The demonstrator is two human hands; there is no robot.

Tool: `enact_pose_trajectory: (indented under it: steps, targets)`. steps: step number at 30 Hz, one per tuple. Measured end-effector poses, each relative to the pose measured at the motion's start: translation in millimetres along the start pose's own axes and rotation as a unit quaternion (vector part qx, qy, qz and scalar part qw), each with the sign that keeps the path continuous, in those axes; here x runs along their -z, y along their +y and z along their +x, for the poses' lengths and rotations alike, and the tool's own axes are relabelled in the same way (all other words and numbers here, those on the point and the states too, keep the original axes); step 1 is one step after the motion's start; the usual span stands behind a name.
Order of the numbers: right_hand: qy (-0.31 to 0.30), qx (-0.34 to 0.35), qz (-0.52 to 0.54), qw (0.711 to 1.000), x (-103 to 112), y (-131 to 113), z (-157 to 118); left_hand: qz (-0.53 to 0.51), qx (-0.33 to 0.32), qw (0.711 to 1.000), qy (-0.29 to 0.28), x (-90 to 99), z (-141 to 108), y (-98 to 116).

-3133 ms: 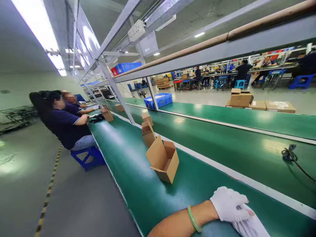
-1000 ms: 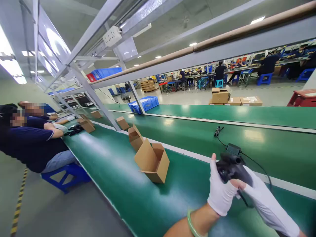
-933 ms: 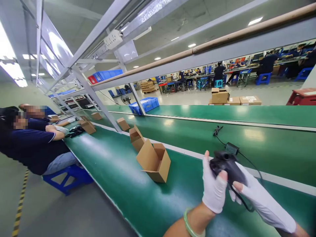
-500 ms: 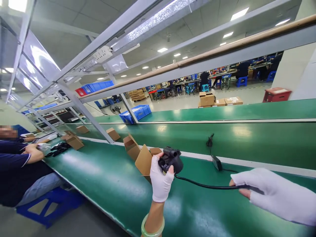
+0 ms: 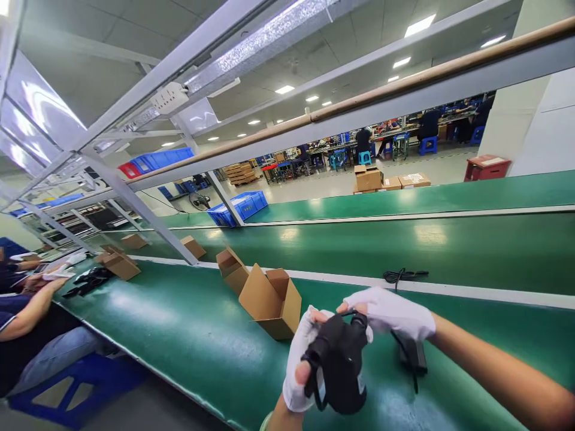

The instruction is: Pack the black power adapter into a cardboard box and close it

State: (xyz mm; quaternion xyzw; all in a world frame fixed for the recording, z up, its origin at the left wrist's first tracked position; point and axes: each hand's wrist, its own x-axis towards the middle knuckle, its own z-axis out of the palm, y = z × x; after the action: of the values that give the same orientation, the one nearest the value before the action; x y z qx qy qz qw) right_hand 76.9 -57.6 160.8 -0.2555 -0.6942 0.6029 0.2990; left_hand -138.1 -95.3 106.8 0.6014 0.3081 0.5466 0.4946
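A black pump [image 5: 344, 365] with stubby round nozzles hangs tilted over the green bench. My left hand [image 5: 302, 359], in a white fingerless-tip glove, is closed around its left side, with the thumb against a nozzle. A short loop of black cord [image 5: 320, 395] shows below that thumb. My right hand [image 5: 389, 312], gloved too, reaches over the pump's top from the right, its fingertips pinched on what looks like the cord. Beneath the right wrist lies a black power adapter [image 5: 411, 353], its bundled lead [image 5: 402, 275] resting across the white rail.
Open cardboard boxes [image 5: 274, 302] stand just beyond my left hand, against the rail. Farther left are more small boxes [image 5: 117, 263], black parts [image 5: 90, 280] and a seated co-worker's arm [image 5: 36, 308]. A blue crate [image 5: 245, 208] sits behind a slanting frame post.
My right hand has moved left from the stretched cord to the top of the pump. The pump has turned and come lower and nearer. The adapter has shifted toward me.
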Motion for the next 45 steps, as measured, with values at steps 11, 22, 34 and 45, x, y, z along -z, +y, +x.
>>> enact_pose_trajectory:
  steps: [11,22,34,45]
  targets:
    - [0.161,0.029,0.191,0.968,-46.4,14.2,-8.2,0.151,-0.096,0.939,0.293,13.8,-7.7,-10.4]
    - [0.182,0.054,0.063,0.980,-50.5,-3.2,10.1,0.304,0.109,0.909,0.264,111.9,24.6,-58.9]
    - [0.078,-0.042,-0.477,0.874,-30.3,7.5,58.6,0.259,0.121,0.958,-0.006,98.9,8.1,-47.0]
    - [-0.105,-0.240,-0.602,0.754,-33.4,7.5,66.7,0.403,-0.130,0.903,0.069,57.9,-8.3,-52.9]
